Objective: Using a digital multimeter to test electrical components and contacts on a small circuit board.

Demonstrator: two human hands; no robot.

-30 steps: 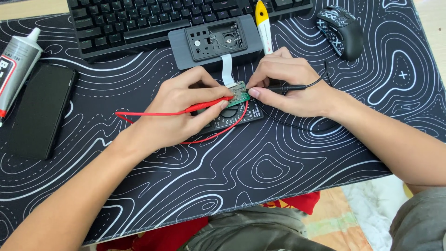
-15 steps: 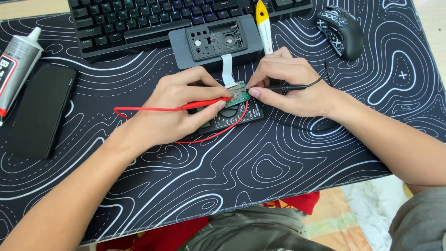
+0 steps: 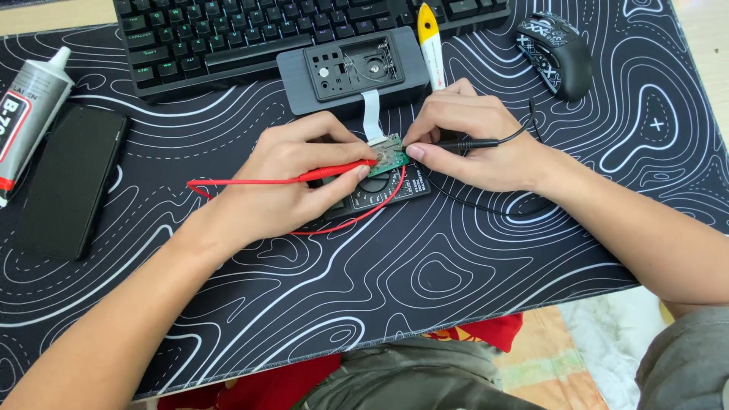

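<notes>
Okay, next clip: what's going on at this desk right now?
A person is probing a small green circuit board with two meter leads. The left hand pinches a red test probe against the board; the right hand holds a black test probe at its other edge. A white ribbon cable links the board to an opened grey plastic casing. A black multimeter lies partly under the hands, on a black desk mat with white wavy lines.

Black desk mat (image 3: 471, 304) w/ white contour lines over pale wood desk (image 3: 53, 14); bright even light; tiled floor (image 3: 547, 364) below.
</notes>
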